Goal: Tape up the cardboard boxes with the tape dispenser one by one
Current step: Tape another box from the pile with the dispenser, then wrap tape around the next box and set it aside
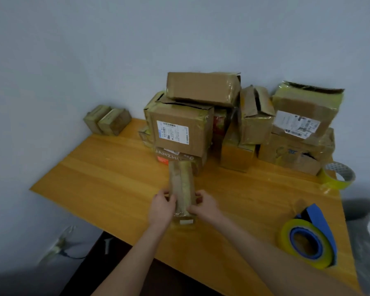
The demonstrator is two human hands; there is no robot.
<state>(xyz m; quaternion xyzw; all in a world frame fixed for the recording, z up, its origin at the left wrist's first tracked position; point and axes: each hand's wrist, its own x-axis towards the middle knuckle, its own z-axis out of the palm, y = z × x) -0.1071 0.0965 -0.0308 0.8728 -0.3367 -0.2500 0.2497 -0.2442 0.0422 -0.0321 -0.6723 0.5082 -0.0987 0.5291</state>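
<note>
I am watching the person holding a narrow box (182, 186) at the middle of the table (107, 167). The left hand (161, 207) and right hand (204, 207) are gripping its near end from either side, fingers curling round it. It is lying lengthwise, pointing away from them, with its far end just in front of the pile (201, 116) of bigger boxes at the back. Whether it is resting on the wood or being lifted slightly, I cannot tell.

The dispenser (310, 238) is sitting untouched well off to the right, near the table's front edge. That is where I am seeing trouble coming. Both hands are occupied, so one will have to let go to fetch it. A box this light, held by one hand, is likely to be sliding or twisting as tape drags across it, leaving a crooked seam. A hurried reach could also be knocking the dispenser over the edge.

The pile is looking loose, its top box overhanging. Shoving the narrow box forward could be nudging the bottom one and bringing it down.
</note>
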